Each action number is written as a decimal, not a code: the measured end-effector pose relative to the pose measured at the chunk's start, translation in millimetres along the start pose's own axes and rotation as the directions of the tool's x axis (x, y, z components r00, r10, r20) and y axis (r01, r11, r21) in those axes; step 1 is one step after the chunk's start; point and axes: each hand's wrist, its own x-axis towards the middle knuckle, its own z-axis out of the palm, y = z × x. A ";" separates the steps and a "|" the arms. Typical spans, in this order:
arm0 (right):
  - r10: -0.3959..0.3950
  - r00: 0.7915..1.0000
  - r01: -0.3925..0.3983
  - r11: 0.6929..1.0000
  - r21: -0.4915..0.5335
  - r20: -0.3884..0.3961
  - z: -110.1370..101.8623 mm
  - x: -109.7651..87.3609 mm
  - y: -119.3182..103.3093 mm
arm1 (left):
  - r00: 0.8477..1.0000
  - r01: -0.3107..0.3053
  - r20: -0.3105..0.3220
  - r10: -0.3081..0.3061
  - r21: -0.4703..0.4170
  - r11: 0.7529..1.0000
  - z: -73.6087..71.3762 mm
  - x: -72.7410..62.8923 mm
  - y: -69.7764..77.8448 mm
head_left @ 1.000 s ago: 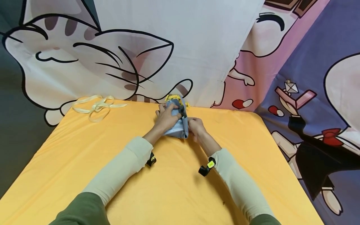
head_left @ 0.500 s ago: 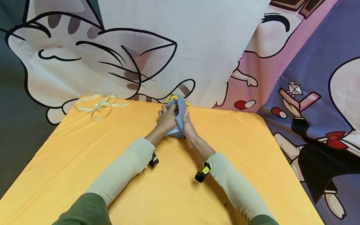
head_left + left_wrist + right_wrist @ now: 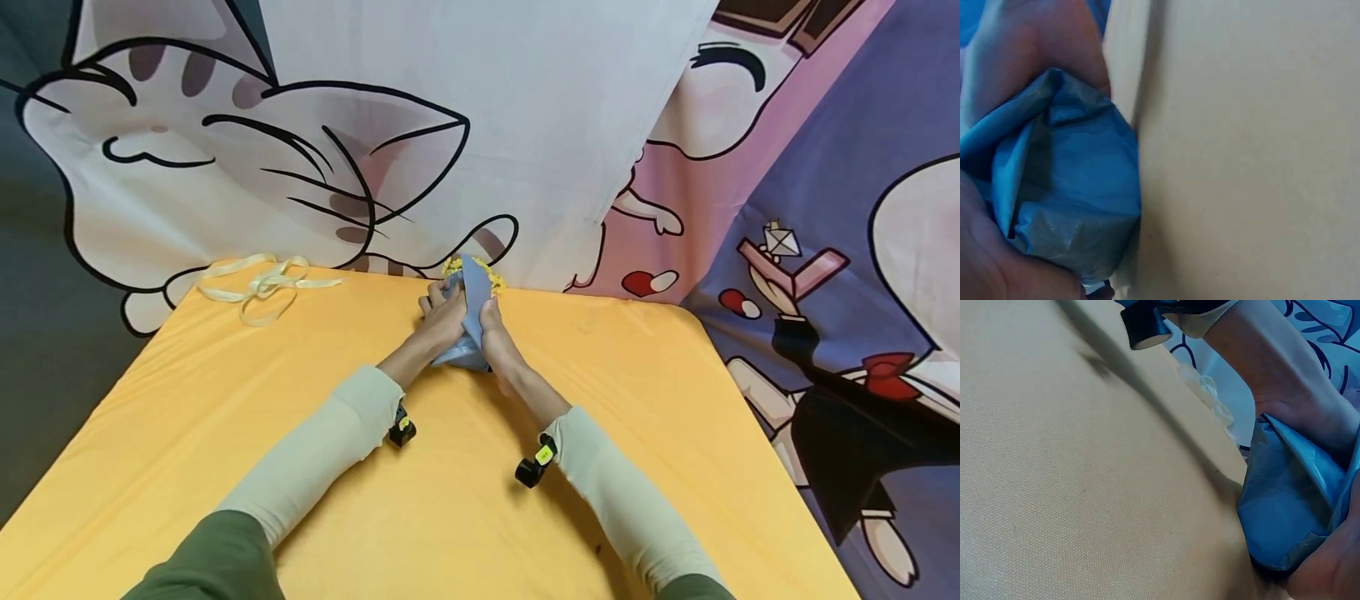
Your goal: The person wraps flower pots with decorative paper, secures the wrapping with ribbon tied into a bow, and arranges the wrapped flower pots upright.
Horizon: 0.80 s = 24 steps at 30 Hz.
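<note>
A small bouquet of yellow flowers (image 3: pixel 495 280), wrapped in blue paper (image 3: pixel 476 300), lies at the far middle of the table in the head view. My left hand (image 3: pixel 442 321) grips the bundle from the left, fingers around its side. On the other side my right hand (image 3: pixel 498 340) holds the wrapping, its thumb up along a raised blue flap. That flap covers part of the flowers and of the left fingertips. Both wrist views show the folded lower end of the blue wrapping (image 3: pixel 1091 169) between the two hands; the right hand's other fingers are hidden behind it.
A loosely looped pale yellow ribbon (image 3: pixel 262 286) lies at the far left corner. The table (image 3: pixel 420 517) has a yellow cloth, and a printed cat curtain (image 3: pixel 540 125) hangs right behind its far edge. Small black cameras (image 3: pixel 531 472) hang under the wrists.
My right hand has come up from beside the bundle onto its right side. The blue flap has swung up and leftward over the front. The left hand has kept its grip.
</note>
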 end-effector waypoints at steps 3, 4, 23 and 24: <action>-0.001 1.000 0.001 1.000 -0.002 -0.006 0.1 -1.0 0.9 | 0.989 0.150 0.032 -0.146 -0.206 0.967 -8.3 -18.6 16.0; 0.001 1.000 -0.001 1.000 -0.003 -0.009 0.0 -1.4 1.5 | 0.988 0.153 0.040 -0.147 -0.240 0.959 -10.3 -23.0 18.5; 0.049 0.999 -0.049 0.999 -0.004 0.002 -3.4 -0.6 -2.2 | 0.994 0.003 -0.099 -0.052 -0.442 0.897 -27.3 -43.6 1.2; 0.049 0.999 -0.049 0.999 -0.008 0.002 -3.5 -0.7 -2.2 | 0.995 -0.005 -0.096 -0.041 -0.439 0.899 -27.8 -43.6 0.6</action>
